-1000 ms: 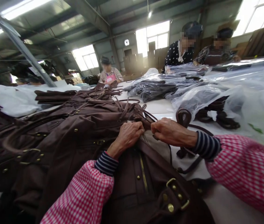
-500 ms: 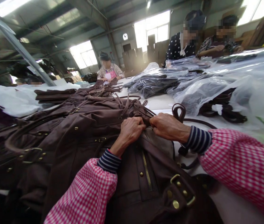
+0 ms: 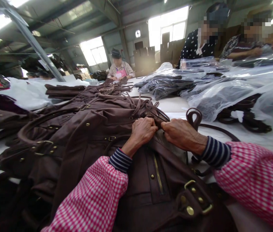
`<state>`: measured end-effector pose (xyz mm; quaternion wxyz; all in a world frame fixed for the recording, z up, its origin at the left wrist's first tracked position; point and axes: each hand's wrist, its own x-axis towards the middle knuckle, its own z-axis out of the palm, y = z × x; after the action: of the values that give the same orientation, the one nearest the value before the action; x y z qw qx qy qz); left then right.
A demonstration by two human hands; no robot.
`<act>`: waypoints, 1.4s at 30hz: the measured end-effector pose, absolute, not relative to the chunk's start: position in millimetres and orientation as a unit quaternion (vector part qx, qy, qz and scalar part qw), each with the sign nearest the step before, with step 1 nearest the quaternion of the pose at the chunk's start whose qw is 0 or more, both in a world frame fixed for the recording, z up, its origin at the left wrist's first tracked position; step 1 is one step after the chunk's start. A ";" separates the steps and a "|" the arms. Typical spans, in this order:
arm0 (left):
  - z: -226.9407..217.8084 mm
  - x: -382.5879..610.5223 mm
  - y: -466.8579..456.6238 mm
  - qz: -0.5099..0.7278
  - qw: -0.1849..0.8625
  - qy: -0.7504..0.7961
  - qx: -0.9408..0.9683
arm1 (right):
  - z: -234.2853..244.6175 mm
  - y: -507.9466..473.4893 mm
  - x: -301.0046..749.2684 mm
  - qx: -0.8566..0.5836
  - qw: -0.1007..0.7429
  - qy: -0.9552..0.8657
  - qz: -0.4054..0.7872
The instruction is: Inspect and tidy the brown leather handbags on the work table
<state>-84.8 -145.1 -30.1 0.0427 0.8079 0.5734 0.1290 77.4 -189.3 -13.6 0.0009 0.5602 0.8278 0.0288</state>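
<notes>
A brown bag (image 3: 137,183) is laid at the near centre of the tabletop (image 3: 175,104), its zip (image 3: 158,174) turned upward. It is pinched at its far end by the left hand (image 3: 144,130) and the right hand (image 3: 181,133), held just beside each other; both grips look closed on it, though what lies inside them is hidden. That end is apparently being worked, and a firm, even hold seems called for next. More brown bags (image 3: 41,169) are heaped to the left; plastic-wrapped goods (image 3: 162,85) are piled farther right.

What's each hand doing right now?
Left hand: closed on the edge of the brown bag.
Right hand: closed at that edge; its exact hold is hidden.
</notes>
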 end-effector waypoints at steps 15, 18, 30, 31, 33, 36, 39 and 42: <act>-27.9 -84.4 -147.0 0.118 0.065 0.576 0.806 | -21.8 -182.8 75.0 0.527 -0.031 0.849 -0.003; -25.5 -86.8 -148.5 0.118 0.080 0.565 0.812 | -26.9 -176.1 79.4 0.515 -0.061 0.854 -0.038; -22.7 -97.2 -149.4 0.120 0.132 0.504 0.845 | -49.9 -165.2 92.4 0.440 -0.206 0.854 -0.185; -23.8 -96.2 -149.5 0.126 0.126 0.509 0.842 | -50.9 -164.9 92.5 0.433 -0.206 0.858 -0.184; -26.2 -94.2 -150.0 0.137 0.108 0.519 0.837 | -52.3 -164.2 92.5 0.429 -0.203 0.863 -0.174; -29.0 -91.8 -150.0 0.149 0.090 0.526 0.832 | -54.2 -162.2 92.4 0.437 -0.209 0.857 -0.177; -30.3 -90.4 -148.8 0.162 0.087 0.529 0.829 | -55.1 -160.1 92.2 0.436 -0.232 0.837 -0.236; -30.1 -91.0 -147.6 0.174 0.109 0.527 0.824 | -53.4 -158.8 92.6 0.454 -0.240 0.804 -0.299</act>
<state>-91.0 -147.6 -30.1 0.1086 0.8245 0.5274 0.1742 92.6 -158.8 -53.4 -0.2397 0.4544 0.8041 -0.2993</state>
